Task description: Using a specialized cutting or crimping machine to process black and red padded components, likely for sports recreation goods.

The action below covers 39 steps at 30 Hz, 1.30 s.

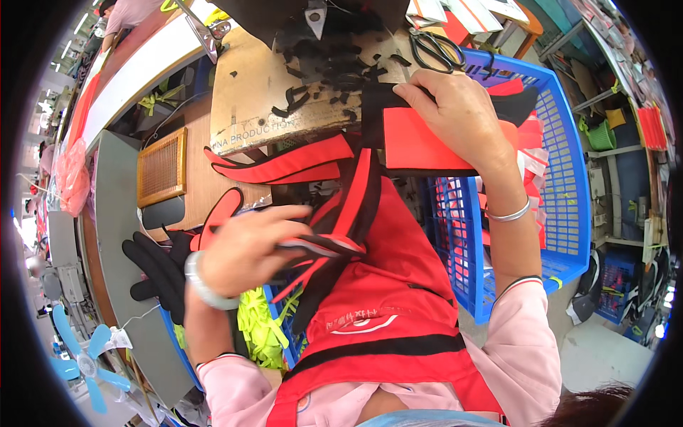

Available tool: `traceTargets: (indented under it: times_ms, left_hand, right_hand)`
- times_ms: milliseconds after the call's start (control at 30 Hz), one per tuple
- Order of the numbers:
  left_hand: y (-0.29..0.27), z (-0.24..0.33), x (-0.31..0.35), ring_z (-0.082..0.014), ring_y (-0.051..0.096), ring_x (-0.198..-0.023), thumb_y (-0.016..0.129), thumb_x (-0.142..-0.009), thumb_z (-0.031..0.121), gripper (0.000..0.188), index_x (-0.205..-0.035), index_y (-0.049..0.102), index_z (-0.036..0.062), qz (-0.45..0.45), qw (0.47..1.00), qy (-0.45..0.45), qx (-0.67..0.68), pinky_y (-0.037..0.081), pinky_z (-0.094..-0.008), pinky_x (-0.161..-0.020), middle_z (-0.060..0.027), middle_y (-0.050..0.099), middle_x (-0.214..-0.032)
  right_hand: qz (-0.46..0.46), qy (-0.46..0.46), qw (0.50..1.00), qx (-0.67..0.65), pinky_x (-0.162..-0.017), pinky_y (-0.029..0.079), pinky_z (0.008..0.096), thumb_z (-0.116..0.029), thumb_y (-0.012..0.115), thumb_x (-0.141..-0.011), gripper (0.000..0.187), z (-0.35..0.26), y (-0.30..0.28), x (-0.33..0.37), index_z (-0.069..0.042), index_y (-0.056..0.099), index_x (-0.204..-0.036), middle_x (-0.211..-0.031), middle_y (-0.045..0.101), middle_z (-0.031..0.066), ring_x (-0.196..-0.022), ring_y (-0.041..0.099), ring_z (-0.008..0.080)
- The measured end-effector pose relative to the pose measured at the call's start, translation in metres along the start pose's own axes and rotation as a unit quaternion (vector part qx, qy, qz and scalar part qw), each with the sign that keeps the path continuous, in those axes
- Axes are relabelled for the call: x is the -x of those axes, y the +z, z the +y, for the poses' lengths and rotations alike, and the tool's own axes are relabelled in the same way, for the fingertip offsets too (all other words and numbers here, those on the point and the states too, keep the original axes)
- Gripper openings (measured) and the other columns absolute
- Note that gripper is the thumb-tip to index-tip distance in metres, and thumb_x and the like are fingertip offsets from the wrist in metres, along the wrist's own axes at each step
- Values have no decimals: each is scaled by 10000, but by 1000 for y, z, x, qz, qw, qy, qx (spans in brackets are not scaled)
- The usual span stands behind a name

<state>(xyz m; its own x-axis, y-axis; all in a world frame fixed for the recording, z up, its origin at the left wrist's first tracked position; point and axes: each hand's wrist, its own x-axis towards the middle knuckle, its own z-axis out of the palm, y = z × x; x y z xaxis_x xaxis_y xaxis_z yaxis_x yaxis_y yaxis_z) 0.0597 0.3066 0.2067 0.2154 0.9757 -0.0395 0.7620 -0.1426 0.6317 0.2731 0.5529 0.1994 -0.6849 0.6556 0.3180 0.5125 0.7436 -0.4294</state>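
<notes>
My right hand (459, 114) is closed on a red-and-black fabric piece (427, 146), its thumb and fingers over the black band at the table's front edge. Long red strips with black edging (288, 162) run left from that piece and hang down over my lap. At the lower left, my left hand (252, 249) is blurred by motion, its fingers among the hanging strips. Whether it grips one cannot be made out. Above the work hangs a dark machine head with a pointed metal part (316, 20). Black fabric scraps (334, 67) litter the wooden table (245, 107) below it.
Black-handled scissors (435, 53) lie at the table's far right. A blue plastic crate (569, 171) with red and white pieces stands at my right. Left are bright yellow strips (262, 324), dark padded pieces (156, 274), a grey panel (117, 213) and a blue fan (87, 364).
</notes>
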Motion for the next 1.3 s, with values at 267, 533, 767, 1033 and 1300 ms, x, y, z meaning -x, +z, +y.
traceTargets:
  times_ms: [267,533,767,1033,1300]
  left_hand:
    - [-39,37,46,-308,692,-792,731,-787,104,195,-969,678,59,13,996,-86,-10,539,-355,-721,-126,694,-862]
    - [160,-6,-39,-477,474,-1261,705,-824,117,249,-1045,640,21,323,940,-81,-73,441,-487,-999,-274,354,-1493]
    - [112,8,-35,-356,666,-836,723,-799,121,249,-1017,630,43,189,982,13,-21,545,-409,-703,-158,586,-1282]
    - [17,-3,-24,-365,651,-910,743,-786,99,277,-1036,639,38,44,997,16,-68,540,-397,-751,-163,590,-1265]
    - [-49,-18,-38,-375,628,-971,699,-841,166,247,-1044,634,42,17,989,74,-126,520,-420,-806,-160,593,-1245]
  right_hand:
    - [15,13,998,54,-671,518,454,-322,607,-925,315,-4,10,16,-32,700,-842,-724,680,168,-733,665,360]
    - [-11,45,998,-34,-649,479,417,-287,626,-919,305,-15,7,32,9,678,-873,-750,649,198,-701,626,368]
    - [-103,57,988,-99,-685,502,368,-200,638,-911,226,24,-21,37,23,667,-935,-823,680,179,-760,670,306]
    - [-29,-54,991,-123,-712,564,360,-170,721,-843,390,-20,38,81,-90,644,-1216,-1162,680,117,-931,698,299]
    - [16,-157,987,-13,-564,532,392,-130,602,-859,182,-20,7,32,-82,677,-1018,-862,701,118,-684,677,296]
